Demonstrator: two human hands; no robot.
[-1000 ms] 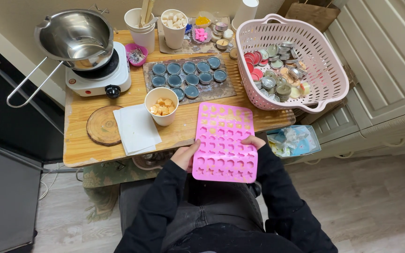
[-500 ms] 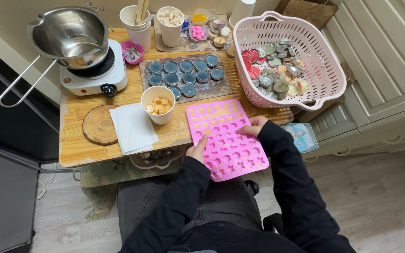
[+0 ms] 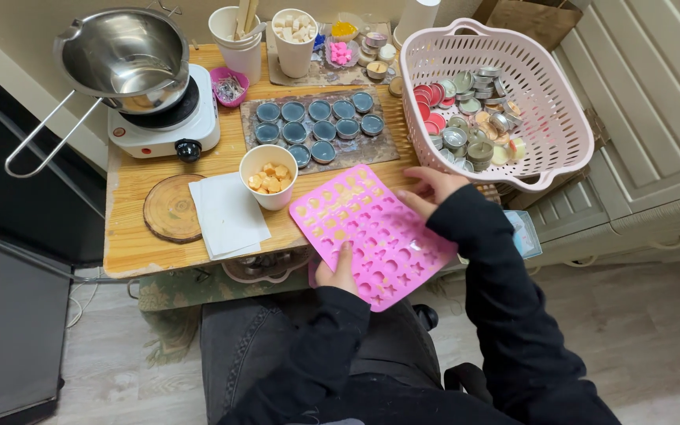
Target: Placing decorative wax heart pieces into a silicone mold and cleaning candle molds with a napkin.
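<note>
A pink silicone mould (image 3: 375,232) with many small shaped cavities lies tilted over the front edge of the wooden table (image 3: 131,236), partly above my lap. My left hand (image 3: 338,271) grips its near edge with the thumb on top. My right hand (image 3: 430,189) holds its far right edge, close to the pink basket (image 3: 548,94). A white cup (image 3: 269,177) of small orange wax pieces stands just left of the mould.
A dark tray of several round blue-filled tins (image 3: 316,126) sits mid-table. A steel pot (image 3: 123,59) rests on a white hotplate (image 3: 171,130). There are also a wooden coaster (image 3: 171,208), a white napkin (image 3: 230,216), cups at the back, and a white cabinet (image 3: 655,134) to the right.
The mould has swung from lying straight in front of me to a diagonal tilt. My left hand has slid to its near edge and my right hand to its far right edge.
</note>
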